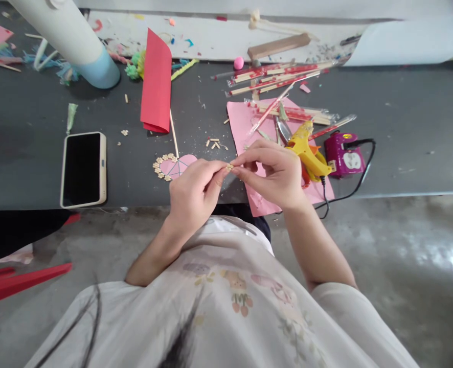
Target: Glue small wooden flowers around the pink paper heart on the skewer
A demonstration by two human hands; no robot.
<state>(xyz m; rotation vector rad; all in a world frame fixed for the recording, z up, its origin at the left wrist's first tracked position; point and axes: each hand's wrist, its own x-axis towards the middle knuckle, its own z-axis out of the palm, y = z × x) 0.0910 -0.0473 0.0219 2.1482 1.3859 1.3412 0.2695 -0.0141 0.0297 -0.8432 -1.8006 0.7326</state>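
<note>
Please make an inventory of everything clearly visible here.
Flower piece: one, tan, centre
Floral cutout: one, pink, left of centre
Stick bits: several, pale, near centre
Folded paper: one, red, above cutout
Phone: one, black screen, left
Cylinder: one, white and blue, upper left
Fluffy strands: several, mixed, upper left
Glue gun: one, yellow, right
Sheet: one, pink, under glue gun
Box: one, purple, beside glue gun
Wrapped sticks: many, red and pale, upper right
Ball: one, pink, top centre
Block: one, brown, top centre
Tabletop: one, dark grey, beneath
Shirt: one, white, bottom
Left hand: one, bare, at flower piece
Right hand: one, bare, at flower piece
</note>
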